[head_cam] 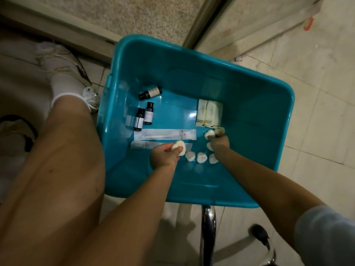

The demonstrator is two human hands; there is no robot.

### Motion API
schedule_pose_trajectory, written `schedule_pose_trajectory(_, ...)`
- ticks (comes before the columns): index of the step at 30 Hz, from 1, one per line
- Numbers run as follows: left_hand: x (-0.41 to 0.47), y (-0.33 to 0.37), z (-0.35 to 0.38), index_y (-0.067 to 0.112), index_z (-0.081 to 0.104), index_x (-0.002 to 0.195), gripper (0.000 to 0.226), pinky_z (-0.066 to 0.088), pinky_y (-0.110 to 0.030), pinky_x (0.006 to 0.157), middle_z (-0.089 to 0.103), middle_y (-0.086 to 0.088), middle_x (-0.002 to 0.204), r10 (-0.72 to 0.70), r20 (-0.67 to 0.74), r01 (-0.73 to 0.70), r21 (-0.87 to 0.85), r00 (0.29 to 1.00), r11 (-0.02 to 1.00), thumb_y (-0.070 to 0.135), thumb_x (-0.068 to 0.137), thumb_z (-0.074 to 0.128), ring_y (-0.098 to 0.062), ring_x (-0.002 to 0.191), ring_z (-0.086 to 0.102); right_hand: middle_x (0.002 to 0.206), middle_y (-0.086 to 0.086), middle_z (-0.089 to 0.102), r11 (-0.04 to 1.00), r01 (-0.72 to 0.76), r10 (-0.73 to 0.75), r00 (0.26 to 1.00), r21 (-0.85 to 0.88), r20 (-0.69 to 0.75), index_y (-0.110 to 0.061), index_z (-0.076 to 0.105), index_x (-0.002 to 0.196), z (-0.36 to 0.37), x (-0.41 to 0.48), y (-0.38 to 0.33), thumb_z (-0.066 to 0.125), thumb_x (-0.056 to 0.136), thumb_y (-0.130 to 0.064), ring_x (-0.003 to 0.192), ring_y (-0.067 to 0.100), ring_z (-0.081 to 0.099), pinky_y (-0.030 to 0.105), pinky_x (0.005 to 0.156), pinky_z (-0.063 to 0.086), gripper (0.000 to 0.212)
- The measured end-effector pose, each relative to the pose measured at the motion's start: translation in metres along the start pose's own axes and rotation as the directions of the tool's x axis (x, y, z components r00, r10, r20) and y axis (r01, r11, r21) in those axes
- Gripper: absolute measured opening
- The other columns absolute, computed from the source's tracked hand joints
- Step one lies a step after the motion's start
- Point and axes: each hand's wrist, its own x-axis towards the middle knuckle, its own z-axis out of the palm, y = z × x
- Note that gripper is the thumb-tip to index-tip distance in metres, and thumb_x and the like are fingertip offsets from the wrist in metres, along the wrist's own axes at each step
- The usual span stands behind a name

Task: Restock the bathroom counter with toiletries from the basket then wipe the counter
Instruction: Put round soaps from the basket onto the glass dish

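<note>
A teal plastic basket (249, 96) holds the toiletries. My left hand (164, 156) pinches a small round wrapped soap (179, 145) between thumb and fingers, just above the basket floor. My right hand (219, 143) grips another wrapped soap (209, 133) near the basket's middle. Three more wrapped soaps (201, 158) lie in a row between my hands. Three small dark bottles (148, 115) lie at the left. Two long white sachets (165, 134) lie below them. Cream packets (209, 114) sit beyond my right hand.
The basket rests on a stand with a chrome leg (208, 233) over a tiled floor (317, 112). My bare leg (63, 160) and white sneaker (57, 60) are at the left. A stone wall base (134, 14) and metal door strip (203, 20) lie beyond.
</note>
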Motion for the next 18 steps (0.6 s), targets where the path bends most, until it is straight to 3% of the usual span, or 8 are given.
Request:
schedule_pose_trajectory(3,0.001,-0.001,0.001,-0.004,0.065,0.110,0.035,0.056,-0.029,0.070,0.062,-0.007,0.095,-0.005,0.014,0.005,-0.005,1.000,1.000,-0.001,0.076,0.073,-0.021,0.075,0.060,0.109,0.016,0.065,0.999,-0.052,0.053,0.998,0.007,-0.039,-0.008,0.054,0.114,0.007,0.008,0.002,0.069,0.082,-0.020,0.085,0.029,0.064,0.037,0.079,0.054,0.037)
schedule_pose_trajectory(7,0.003,-0.002,0.004,-0.002,0.067,0.108,0.034,0.056,-0.036,0.081,0.065,-0.008,0.094,-0.005,0.022,0.004,0.006,1.000,1.000,0.001,0.075,0.074,-0.020,0.074,0.061,0.112,0.013,0.063,0.996,-0.076,0.079,0.994,0.041,-0.071,-0.011,0.047,0.116,0.016,0.010,0.000,0.076,0.076,-0.024,0.099,0.033,0.063,0.045,0.093,0.051,0.051)
schedule_pose_trajectory(13,-0.001,0.001,0.004,0.000,0.069,0.104,0.032,0.055,-0.043,0.088,0.069,-0.014,0.105,-0.002,-0.012,0.002,-0.035,1.000,0.999,0.002,0.073,0.076,-0.025,0.087,0.063,0.109,0.016,0.063,0.997,-0.010,0.006,0.999,0.082,0.047,-0.009,0.055,0.117,0.035,-0.005,-0.014,0.070,0.083,-0.022,0.089,0.028,0.059,0.040,0.091,0.051,0.039)
schedule_pose_trajectory(15,-0.007,0.009,0.003,-0.001,0.068,0.106,0.033,0.057,-0.039,0.084,0.069,-0.015,0.106,0.002,-0.015,-0.003,-0.077,1.000,0.997,0.001,0.074,0.075,-0.024,0.086,0.063,0.103,0.016,0.063,0.985,-0.021,0.012,0.998,0.170,0.056,-0.006,0.056,0.115,0.037,-0.012,-0.019,0.071,0.082,-0.022,0.086,0.028,0.061,0.042,0.092,0.051,0.039)
schedule_pose_trajectory(18,-0.021,0.024,0.000,-0.004,0.066,0.110,0.035,0.056,-0.018,0.057,0.068,-0.015,0.106,0.034,0.001,-0.033,-0.137,0.999,0.990,0.000,0.077,0.073,-0.023,0.083,0.062,0.096,0.011,0.060,0.942,-0.056,0.015,0.992,0.332,0.126,-0.009,0.056,0.107,0.026,-0.029,-0.030,0.070,0.084,-0.018,0.069,0.017,0.057,0.037,0.087,0.051,0.028)
